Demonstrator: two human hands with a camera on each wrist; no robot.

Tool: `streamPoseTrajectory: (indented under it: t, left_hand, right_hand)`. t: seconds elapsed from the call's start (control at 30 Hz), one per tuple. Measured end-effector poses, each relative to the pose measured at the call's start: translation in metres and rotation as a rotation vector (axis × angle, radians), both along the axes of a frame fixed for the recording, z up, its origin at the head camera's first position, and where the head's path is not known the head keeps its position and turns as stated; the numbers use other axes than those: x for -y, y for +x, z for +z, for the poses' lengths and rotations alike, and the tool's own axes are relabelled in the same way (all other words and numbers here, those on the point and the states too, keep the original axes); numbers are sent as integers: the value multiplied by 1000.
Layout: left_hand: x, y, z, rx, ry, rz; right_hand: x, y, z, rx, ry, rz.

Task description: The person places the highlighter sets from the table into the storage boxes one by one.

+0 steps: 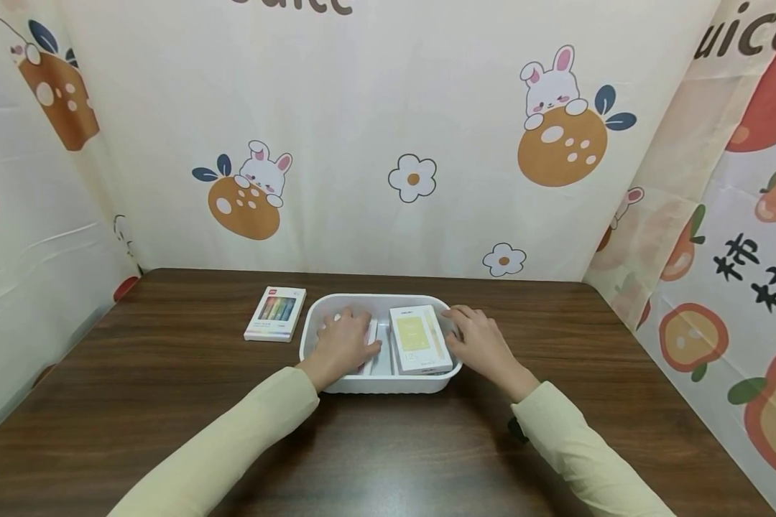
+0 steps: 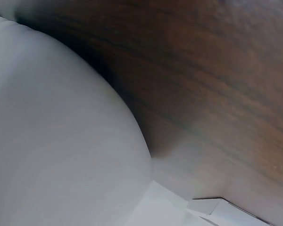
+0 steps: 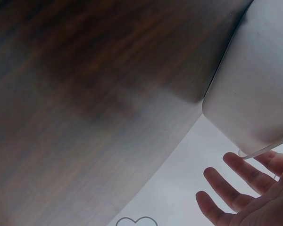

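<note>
A white plastic basin (image 1: 381, 385) stands on the table. My left hand (image 1: 344, 345) reaches down into its left side, over a white and pinkish box (image 1: 371, 337) that it mostly covers. The thumb lies at the box's right edge; whether the fingers grip the box I cannot tell. In the basin's right half leans a white box with a yellow panel (image 1: 415, 337). My right hand (image 1: 485, 345) is at the basin's right rim, fingertips by the edge. The right wrist view has the fingers (image 3: 226, 188) spread beside the basin's outer wall (image 3: 254, 89).
Left of the basin, a white box picturing coloured pens (image 1: 276, 314) lies on the dark wooden table (image 1: 168, 373). A printed cloth (image 1: 362, 108) hangs behind the table and along both sides. The left wrist view is mostly filled by a pale curved surface (image 2: 61, 127).
</note>
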State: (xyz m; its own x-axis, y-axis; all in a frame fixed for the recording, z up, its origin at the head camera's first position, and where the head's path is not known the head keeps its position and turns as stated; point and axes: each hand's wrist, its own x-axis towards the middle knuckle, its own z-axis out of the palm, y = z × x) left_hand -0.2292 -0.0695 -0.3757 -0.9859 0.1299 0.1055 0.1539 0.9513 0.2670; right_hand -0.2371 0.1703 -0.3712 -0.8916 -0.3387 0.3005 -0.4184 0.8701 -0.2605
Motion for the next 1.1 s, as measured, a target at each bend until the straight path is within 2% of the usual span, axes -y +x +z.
streamPoseTrajectory:
  t: [0.33, 0.53, 0.73, 0.93, 1.03, 1.1]
  left_hand:
    - [-1, -1, 0, 36, 6, 3]
    - [0, 0, 1, 35, 2, -4]
    - [3, 2, 4, -40, -20, -33]
    - [8, 2, 15, -128, -62, -90]
    - [10, 1, 23, -154, -91, -82]
    - [11, 0, 28, -148, -95, -70]
  right_hand:
    - [0, 0, 1, 10, -1, -4]
    - [0, 0, 1, 7, -4, -1]
    - [0, 0, 1, 17, -1, -6]
    - [0, 0, 0, 13, -1, -5]
    - [0, 0, 0, 9, 1, -4]
    - [0, -1, 0, 9, 1, -5]
